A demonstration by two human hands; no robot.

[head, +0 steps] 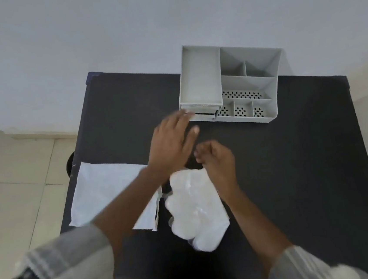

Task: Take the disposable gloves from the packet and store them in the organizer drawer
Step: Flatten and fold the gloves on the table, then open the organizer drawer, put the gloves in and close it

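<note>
A bunch of clear disposable gloves (196,208) hangs over the black table (294,161), pinched at its top by my right hand (217,160). My left hand (172,143) is open with fingers spread, and its fingertips reach the front of the grey organizer (229,84) at the low drawers (200,111) on its left side. Both drawers look pushed in. The flat white packet (107,193) lies at the table's left edge, partly under my left forearm.
The organizer stands at the table's far edge against a pale wall, with open top compartments and perforated front pockets. Beige tiled floor shows to the left and right. A dark round object (70,163) sits beyond the table's left edge.
</note>
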